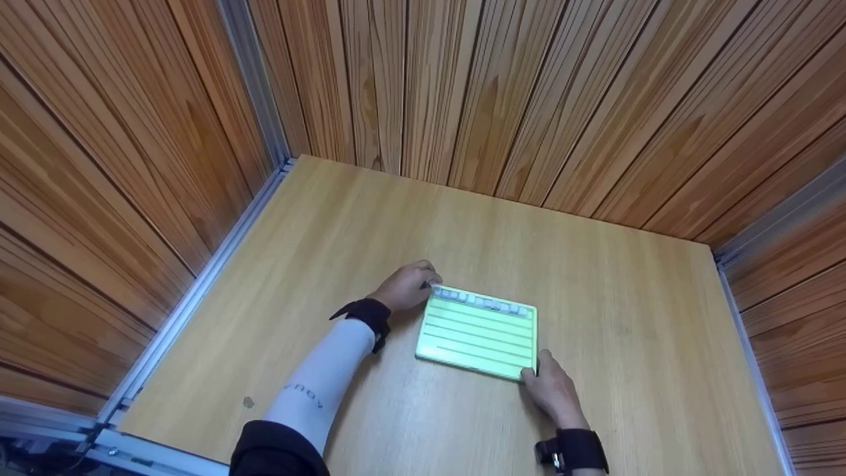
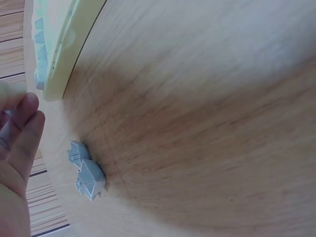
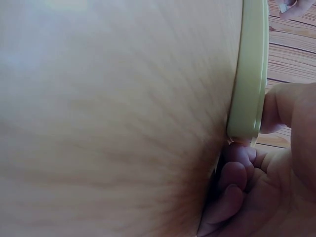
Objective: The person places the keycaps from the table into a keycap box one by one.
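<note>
A light green board [image 1: 476,338] with raised horizontal lines lies on the table, slightly turned. Along its far edge runs a row of small grey-white pieces [image 1: 479,301]. At the board's far left corner, my left hand [image 1: 406,285] pinches a small pale piece [image 3: 284,7] between thumb and fingers; its exact kind cannot be made out. Two loose grey angular plastic pieces [image 2: 90,178] sit on the tabletop below that hand. My right hand [image 1: 554,390] grips the near right corner, thumb on top and the other fingers curled against the side.
The board rests on a light wood tabletop [image 1: 634,317]. Wood-plank walls [image 1: 449,86] stand behind and on both sides, with metal rails [image 1: 198,291] along the table's edges. A small dark spot [image 1: 248,402] marks the tabletop left of the left forearm.
</note>
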The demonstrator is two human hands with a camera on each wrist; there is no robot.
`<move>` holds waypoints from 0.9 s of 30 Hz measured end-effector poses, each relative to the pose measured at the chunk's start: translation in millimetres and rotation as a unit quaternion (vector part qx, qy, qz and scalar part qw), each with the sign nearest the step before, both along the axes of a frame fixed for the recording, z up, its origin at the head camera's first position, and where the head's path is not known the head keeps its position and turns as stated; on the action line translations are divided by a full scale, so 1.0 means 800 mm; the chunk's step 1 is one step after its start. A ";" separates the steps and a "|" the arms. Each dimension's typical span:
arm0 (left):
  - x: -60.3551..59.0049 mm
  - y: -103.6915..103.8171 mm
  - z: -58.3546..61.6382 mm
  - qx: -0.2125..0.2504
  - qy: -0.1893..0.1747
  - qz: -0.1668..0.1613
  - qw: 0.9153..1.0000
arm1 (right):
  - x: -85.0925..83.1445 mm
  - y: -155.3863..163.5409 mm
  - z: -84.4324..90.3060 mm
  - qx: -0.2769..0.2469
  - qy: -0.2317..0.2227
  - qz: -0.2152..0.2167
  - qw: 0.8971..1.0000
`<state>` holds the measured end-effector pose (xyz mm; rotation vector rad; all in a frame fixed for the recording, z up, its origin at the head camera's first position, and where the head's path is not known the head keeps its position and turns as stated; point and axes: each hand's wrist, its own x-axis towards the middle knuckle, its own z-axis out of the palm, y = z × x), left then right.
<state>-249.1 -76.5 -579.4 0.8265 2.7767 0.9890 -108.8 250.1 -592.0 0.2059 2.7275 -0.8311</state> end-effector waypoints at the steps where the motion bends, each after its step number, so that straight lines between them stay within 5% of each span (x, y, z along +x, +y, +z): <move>1: 0.000 0.000 0.000 0.003 -0.006 0.000 1.000 | 0.000 0.000 0.000 0.000 0.000 0.000 1.000; 13: 0.006 0.004 -0.005 0.030 -0.010 -0.026 0.999 | 0.001 0.000 0.000 -0.001 0.006 0.004 1.000; 27: 0.009 0.006 -0.010 -0.013 -0.037 -0.034 0.999 | 0.002 0.000 0.000 -0.007 0.003 0.004 1.000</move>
